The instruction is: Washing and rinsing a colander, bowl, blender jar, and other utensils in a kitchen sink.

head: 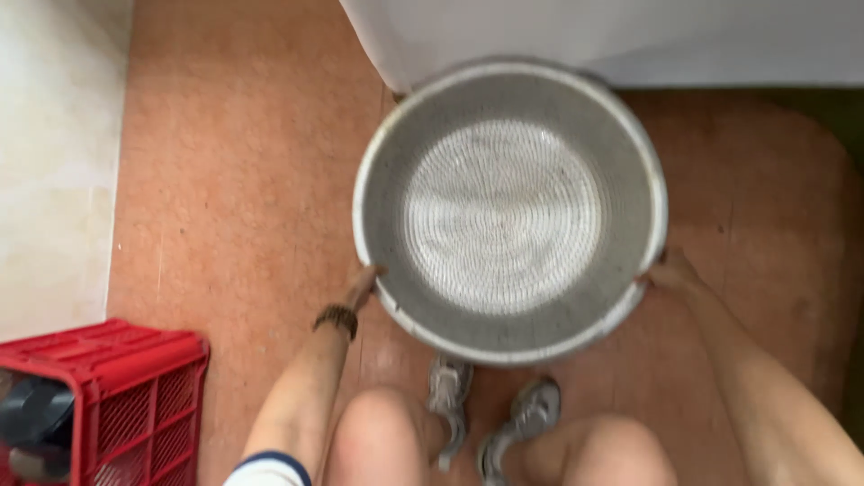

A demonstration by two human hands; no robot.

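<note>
A large round metal basin (510, 211) with a pale, ring-scratched bottom is held level above the floor, and nothing lies inside it. My left hand (363, 286) grips its rim at the lower left; a dark beaded bracelet sits on that wrist. My right hand (670, 272) grips the rim at the lower right. Below the basin my bare knees and grey shoes (490, 418) show. The picture is motion-blurred.
The floor (234, 180) is reddish-brown. A red plastic crate (135, 396) holding a dark round object stands at the lower left. A pale wall or slab (54, 162) runs along the left, and a white curved object (540, 36) stands at the top.
</note>
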